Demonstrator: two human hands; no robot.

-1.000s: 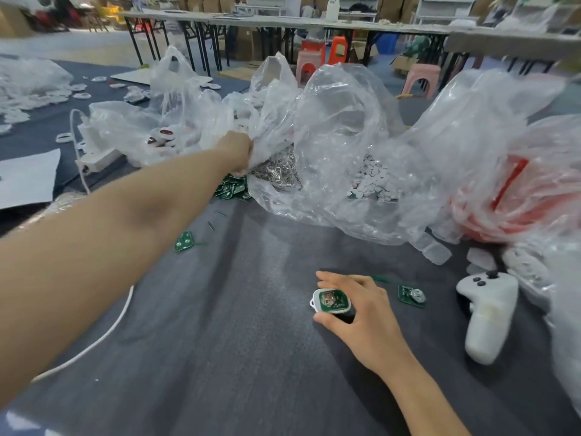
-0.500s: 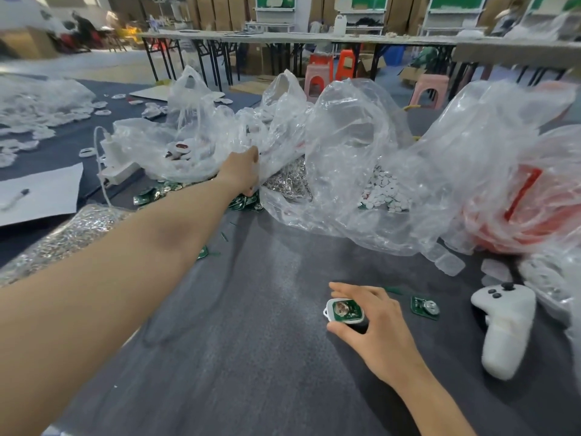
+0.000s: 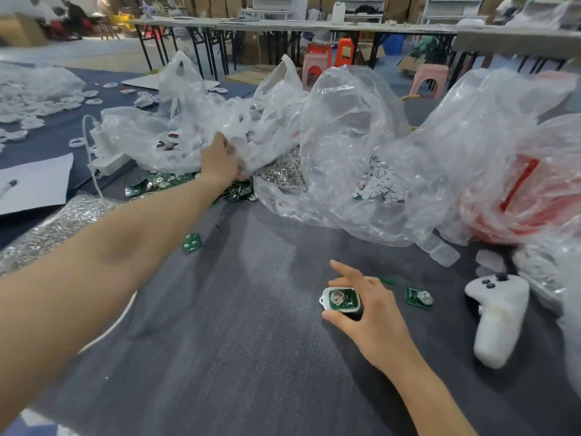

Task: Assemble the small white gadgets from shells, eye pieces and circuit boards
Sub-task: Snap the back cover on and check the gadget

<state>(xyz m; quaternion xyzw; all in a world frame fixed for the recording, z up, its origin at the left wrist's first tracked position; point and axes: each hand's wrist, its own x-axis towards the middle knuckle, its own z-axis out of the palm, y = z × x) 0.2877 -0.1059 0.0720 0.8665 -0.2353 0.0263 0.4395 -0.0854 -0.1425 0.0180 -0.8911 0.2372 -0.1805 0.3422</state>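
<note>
My right hand (image 3: 371, 313) holds a small white shell (image 3: 341, 298) with a green circuit board seated in it, thumb and fingers curled round its edges on the grey table cover (image 3: 251, 341). My left hand (image 3: 221, 160) reaches far forward to the clear plastic bags (image 3: 239, 127); its fingers are against the plastic, and whether they grip it is hidden. Below that hand lies a heap of green circuit boards (image 3: 157, 182). One loose board (image 3: 419, 298) lies right of the shell, another (image 3: 191, 242) lies under my left forearm.
A white game-style controller (image 3: 496, 316) stands at the right. Crumpled bags hold metal rings (image 3: 283, 173), white round pieces (image 3: 380, 180) and red material (image 3: 515, 196). A white power strip (image 3: 108, 162) and paper (image 3: 31, 184) sit at the left.
My left hand has shifted slightly lower along the plastic bag. My right hand keeps hold of the shell with the board, its index finger now lifted off.
</note>
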